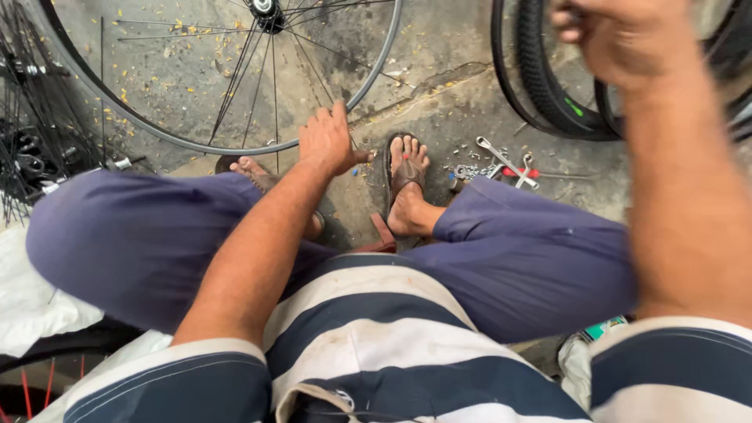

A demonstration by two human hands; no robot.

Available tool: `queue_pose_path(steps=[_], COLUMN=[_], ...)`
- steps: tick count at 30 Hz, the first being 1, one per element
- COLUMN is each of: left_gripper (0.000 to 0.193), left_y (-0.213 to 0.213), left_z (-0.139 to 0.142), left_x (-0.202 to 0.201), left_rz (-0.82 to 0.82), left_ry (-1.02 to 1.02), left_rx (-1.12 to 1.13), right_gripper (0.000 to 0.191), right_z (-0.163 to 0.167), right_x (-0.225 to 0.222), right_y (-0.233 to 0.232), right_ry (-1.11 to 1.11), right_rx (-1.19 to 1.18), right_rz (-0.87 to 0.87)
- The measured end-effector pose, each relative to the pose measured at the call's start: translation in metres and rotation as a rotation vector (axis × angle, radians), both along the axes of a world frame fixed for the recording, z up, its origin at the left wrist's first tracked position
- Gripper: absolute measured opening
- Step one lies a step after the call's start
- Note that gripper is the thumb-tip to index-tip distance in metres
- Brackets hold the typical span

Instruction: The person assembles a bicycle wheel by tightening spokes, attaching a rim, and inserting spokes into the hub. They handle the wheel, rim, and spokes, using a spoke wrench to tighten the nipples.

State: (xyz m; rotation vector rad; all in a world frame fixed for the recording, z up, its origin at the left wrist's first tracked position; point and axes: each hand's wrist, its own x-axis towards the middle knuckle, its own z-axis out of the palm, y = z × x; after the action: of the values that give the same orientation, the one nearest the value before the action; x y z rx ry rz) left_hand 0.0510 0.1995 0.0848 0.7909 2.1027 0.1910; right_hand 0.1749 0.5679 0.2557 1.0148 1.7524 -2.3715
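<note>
The left hand (327, 141) reaches down past the knees and rests on the rim (235, 149) of a spoked wheel that lies flat on the concrete floor (446, 102); the fingers curl over the rim's near edge, gripping it lightly, with the thumb out to the right. The wheel's far half and left side are cut off by the frame, and only part of its hub (265, 9) shows at the top edge.

The right hand (619, 39) is raised at the upper right, blurred. It looks closed around the black tyre (548, 86) that stands there, but the blur and the frame edge hide the fingers, so the grip cannot be told for sure. The tyre shows only as a curved arc; the rest runs out of view.

Between the knees, one sandalled foot (407, 184) is plain; the other foot (254, 172) is partly covered by the forearm and trouser leg. Just right of the foot lie a spanner (505, 160) and some small metal parts (468, 171), too small to make out, with something red among them.

At the left edge a bundle of loose spokes (31, 117) is cut off. Lower left, part of another wheel (39, 380) with red spokes peeks from under white cloth (31, 301).
</note>
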Motion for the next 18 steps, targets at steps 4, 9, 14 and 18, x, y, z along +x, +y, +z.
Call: queue_pose_path(steps=[4, 9, 14, 18], left_gripper=[0.100, 0.096, 0.099, 0.093], left_y=[-0.005, -0.016, -0.019, -0.015], left_z=[0.003, -0.002, -0.004, -0.009], left_x=[0.001, 0.004, 0.004, 0.001], left_rz=[0.014, 0.024, -0.019, 0.011], left_ry=[0.042, 0.042, 0.014, -0.070], left_rx=[-0.007, 0.030, 0.003, -0.017], right_gripper=[0.023, 0.033, 0.044, 0.052], right_z=[-0.051, -0.151, -0.188, -0.197], right_x=[0.001, 0.015, 0.012, 0.001], right_y=[-0.070, -0.166, -0.200, -0.193], right_ry=[0.033, -0.115, -0.347, -0.420], right_rx=[0.012, -0.236, -0.233, -0.029], right_rz=[-0.268, -0.623, -0.623, -0.433])
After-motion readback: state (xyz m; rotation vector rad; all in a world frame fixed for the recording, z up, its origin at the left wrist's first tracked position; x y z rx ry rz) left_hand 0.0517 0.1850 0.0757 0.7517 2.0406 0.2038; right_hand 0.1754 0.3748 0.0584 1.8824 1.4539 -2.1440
